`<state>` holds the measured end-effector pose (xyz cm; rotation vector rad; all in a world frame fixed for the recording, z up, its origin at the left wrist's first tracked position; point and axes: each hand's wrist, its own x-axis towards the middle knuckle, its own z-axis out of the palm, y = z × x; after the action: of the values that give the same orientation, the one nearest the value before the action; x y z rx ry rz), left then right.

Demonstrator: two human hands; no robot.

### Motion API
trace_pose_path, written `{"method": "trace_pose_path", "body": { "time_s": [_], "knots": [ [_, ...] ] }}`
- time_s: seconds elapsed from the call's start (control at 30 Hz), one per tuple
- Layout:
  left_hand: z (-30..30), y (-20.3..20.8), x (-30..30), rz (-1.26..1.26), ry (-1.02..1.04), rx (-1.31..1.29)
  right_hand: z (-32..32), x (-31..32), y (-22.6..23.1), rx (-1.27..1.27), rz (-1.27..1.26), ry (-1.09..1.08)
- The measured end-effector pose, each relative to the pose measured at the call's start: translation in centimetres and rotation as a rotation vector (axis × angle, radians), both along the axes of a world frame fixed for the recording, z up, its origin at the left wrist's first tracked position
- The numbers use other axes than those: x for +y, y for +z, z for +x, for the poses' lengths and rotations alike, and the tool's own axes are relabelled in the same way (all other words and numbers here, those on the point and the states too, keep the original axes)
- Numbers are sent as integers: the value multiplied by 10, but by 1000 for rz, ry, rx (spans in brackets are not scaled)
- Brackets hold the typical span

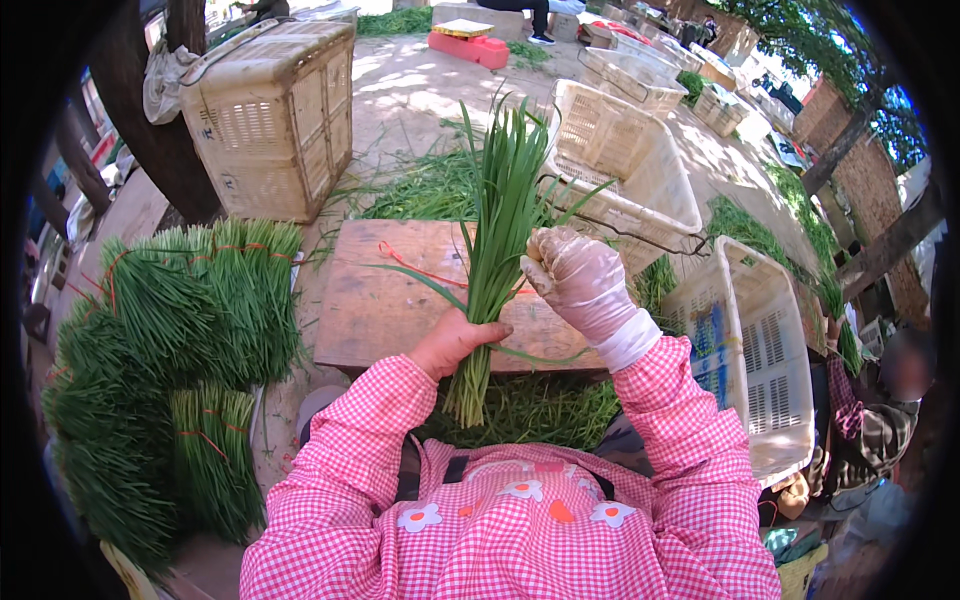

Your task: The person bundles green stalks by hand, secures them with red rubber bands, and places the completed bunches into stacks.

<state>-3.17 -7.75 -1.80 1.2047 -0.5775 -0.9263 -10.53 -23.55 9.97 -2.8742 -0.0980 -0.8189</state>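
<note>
Upright over a low wooden table (360,300), a bunch of garlic chives (497,200) is gripped around its lower stems by my bare left hand (450,343). Its cut ends point down toward my lap, and a few leaves stick out sideways. My right hand (580,275), in a whitish glove, is curled closed beside the leaves on the right. Whatever its fingers pinch is hidden. A red tie (425,272) lies across the tabletop, partly behind the bunch.
Tied chive bundles (170,300) are stacked at my left. An upended plastic crate (270,120) stands beyond them. Open crates (625,160) sit ahead right, and another crate (770,350) is by my right elbow. Loose chives (420,190) litter the ground; a person (870,430) sits far right.
</note>
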Motion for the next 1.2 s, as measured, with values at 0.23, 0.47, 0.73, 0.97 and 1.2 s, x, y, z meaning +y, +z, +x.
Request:
{"method": "trace_pose_path", "body": {
  "time_s": [0.23, 0.47, 0.73, 0.97, 1.2],
  "knots": [
    [3, 18, 7, -41, -105, 140, 10, -29, -6, -90, 55, -268],
    [18, 14, 13, -298, -37, 580, -39, -116, -31, 104, 357, -484],
    [31, 11, 11, -502, 33, 774, -74, -15, -94, 853, 1323, 224],
    [38, 6, 14, -580, 92, 881, -78, 43, -60, 493, 1059, 226],
    [39, 14, 13, -540, 293, 884, -114, -51, -80, 254, 951, -228]
  ]
}}
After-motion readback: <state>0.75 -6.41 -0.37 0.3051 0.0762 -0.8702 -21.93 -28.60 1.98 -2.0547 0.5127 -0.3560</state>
